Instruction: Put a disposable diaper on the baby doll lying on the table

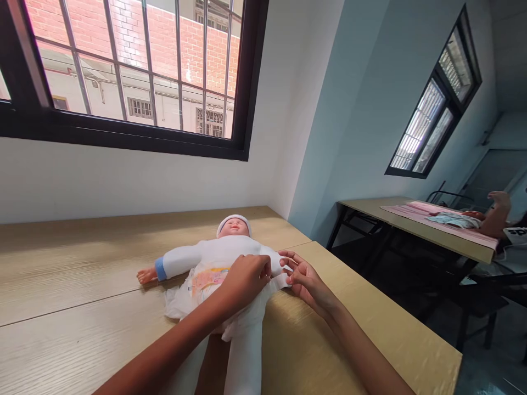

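A baby doll [222,249] in a white suit and pale cap lies on its back on the table, head toward the wall. A white diaper [201,281] with an orange and pink print wraps its hips, with one side spread out at the left. My left hand [247,277] reaches across the doll's middle, its fingers closed on the diaper's right edge. Out to the right, the diaper's fastening tab [280,281] is stretched between the two hands. My right hand [305,281] pinches the outer end of that tab with bent fingers, beside the doll's arm.
The wooden table [82,318] meets the wall below a barred window [140,71]. Across a gap at the right stands a second table [370,206] with a pink mat [432,219] and another doll [457,218]. Another person's arm [497,215] is raised beside it. Dark chairs stand lower right.
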Available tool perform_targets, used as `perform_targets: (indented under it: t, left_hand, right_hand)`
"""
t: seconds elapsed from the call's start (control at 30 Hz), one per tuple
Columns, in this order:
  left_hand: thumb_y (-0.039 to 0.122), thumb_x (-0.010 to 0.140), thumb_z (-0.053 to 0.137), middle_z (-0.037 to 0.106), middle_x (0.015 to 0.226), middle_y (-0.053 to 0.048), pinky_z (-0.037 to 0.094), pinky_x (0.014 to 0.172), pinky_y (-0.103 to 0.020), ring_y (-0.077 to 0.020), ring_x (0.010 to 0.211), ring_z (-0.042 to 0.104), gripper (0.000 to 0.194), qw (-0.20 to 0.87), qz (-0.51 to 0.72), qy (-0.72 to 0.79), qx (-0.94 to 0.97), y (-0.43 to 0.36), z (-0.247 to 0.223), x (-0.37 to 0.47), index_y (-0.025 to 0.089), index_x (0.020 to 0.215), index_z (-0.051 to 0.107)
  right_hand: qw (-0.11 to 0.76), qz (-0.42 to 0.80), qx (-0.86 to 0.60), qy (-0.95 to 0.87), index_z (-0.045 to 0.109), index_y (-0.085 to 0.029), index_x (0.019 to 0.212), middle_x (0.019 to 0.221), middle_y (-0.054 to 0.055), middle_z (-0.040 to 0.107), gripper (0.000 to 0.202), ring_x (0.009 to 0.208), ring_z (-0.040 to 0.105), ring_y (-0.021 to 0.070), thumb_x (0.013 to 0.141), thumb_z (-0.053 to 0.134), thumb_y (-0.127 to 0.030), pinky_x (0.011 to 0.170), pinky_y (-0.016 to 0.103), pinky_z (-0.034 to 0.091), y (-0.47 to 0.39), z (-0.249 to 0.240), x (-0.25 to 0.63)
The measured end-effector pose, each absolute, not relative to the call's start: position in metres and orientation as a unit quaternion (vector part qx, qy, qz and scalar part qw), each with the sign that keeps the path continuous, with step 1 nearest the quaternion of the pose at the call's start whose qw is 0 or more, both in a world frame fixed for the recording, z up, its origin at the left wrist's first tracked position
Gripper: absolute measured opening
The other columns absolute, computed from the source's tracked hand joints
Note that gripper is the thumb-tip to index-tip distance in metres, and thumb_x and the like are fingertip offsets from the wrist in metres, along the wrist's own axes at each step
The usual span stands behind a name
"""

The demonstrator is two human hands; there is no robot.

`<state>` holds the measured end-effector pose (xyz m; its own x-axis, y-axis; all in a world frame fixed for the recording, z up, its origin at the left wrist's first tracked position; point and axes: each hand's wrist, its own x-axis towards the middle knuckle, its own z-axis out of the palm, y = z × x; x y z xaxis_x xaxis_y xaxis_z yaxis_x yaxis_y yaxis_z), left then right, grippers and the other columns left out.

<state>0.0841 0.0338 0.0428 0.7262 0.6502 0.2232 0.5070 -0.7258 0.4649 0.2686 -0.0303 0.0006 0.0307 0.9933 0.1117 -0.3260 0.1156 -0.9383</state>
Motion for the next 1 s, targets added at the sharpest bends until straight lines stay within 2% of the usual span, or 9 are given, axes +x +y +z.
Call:
perform_targets:
  t: [0.23,0.37,0.47,0.53,0.7,0.83,1.0]
  left_hand:
    - [0.006,0.087,0.044,0.064,0.078,-0.002,0.030,0.073,-0.031,-0.0188,0.077,0.052,0.019,0.128,0.180,0.298,0.929,0.024,0.052,0.086,0.018,0.077,0.055]
    - [0.022,0.094,0.048,0.067,0.083,0.000,0.034,0.079,-0.030,-0.0188,0.084,0.055,0.016,0.150,0.178,0.296,0.926,0.021,0.054,0.083,0.018,0.084,0.060]
    - [0.029,0.089,0.058,0.069,0.090,0.002,0.036,0.080,-0.028,-0.0184,0.091,0.056,0.009,0.167,0.179,0.299,0.922,0.022,0.053,0.082,0.021,0.089,0.062]
    - [0.023,0.085,0.061,0.069,0.091,0.003,0.036,0.081,-0.028,-0.0184,0.091,0.056,0.006,0.168,0.173,0.302,0.922,0.023,0.051,0.082,0.021,0.090,0.062]
    - [0.008,0.079,0.054,0.068,0.090,0.001,0.036,0.081,-0.028,-0.0179,0.090,0.056,0.021,0.152,0.162,0.310,0.924,0.025,0.045,0.084,0.021,0.093,0.063]
    - [0.008,0.079,0.053,0.068,0.088,0.000,0.035,0.080,-0.030,-0.0190,0.089,0.056,0.021,0.135,0.158,0.304,0.930,0.027,0.041,0.087,0.021,0.093,0.062]
    - [0.014,0.084,0.055,0.067,0.090,-0.003,0.034,0.081,-0.035,-0.0219,0.091,0.054,0.006,0.103,0.150,0.301,0.936,0.025,0.040,0.092,0.018,0.087,0.059]
  right_hand:
    - [0.613,0.548,-0.380,-0.425,0.065,-0.025,0.109,0.095,-0.001,0.050,0.049,0.075,0.049,0.0077,0.063,0.071,-0.006,0.068,0.017,0.044,-0.029,-0.001,0.268]
    - [0.617,0.547,-0.381,-0.418,0.065,-0.025,0.108,0.094,-0.001,0.051,0.050,0.075,0.049,0.0085,0.063,0.069,-0.005,0.068,0.019,0.044,-0.030,0.000,0.267]
    - [0.615,0.552,-0.376,-0.418,0.065,-0.026,0.108,0.095,-0.002,0.051,0.050,0.076,0.050,0.0089,0.063,0.069,-0.006,0.069,0.020,0.044,-0.030,0.000,0.267]
    - [0.614,0.554,-0.374,-0.420,0.064,-0.026,0.109,0.095,-0.002,0.051,0.050,0.075,0.050,0.0079,0.064,0.071,-0.006,0.069,0.020,0.044,-0.031,0.000,0.267]
    - [0.611,0.554,-0.373,-0.425,0.065,-0.025,0.108,0.093,-0.002,0.050,0.048,0.074,0.050,0.0075,0.064,0.074,-0.008,0.067,0.018,0.043,-0.032,0.003,0.264]
    - [0.611,0.559,-0.357,-0.433,0.064,-0.025,0.109,0.092,-0.002,0.051,0.050,0.074,0.050,0.0082,0.063,0.074,-0.007,0.065,0.020,0.043,-0.033,0.005,0.259]
    - [0.607,0.571,-0.334,-0.441,0.062,-0.027,0.113,0.094,-0.002,0.052,0.053,0.078,0.054,0.0102,0.065,0.074,-0.007,0.070,0.023,0.045,-0.035,0.002,0.256]
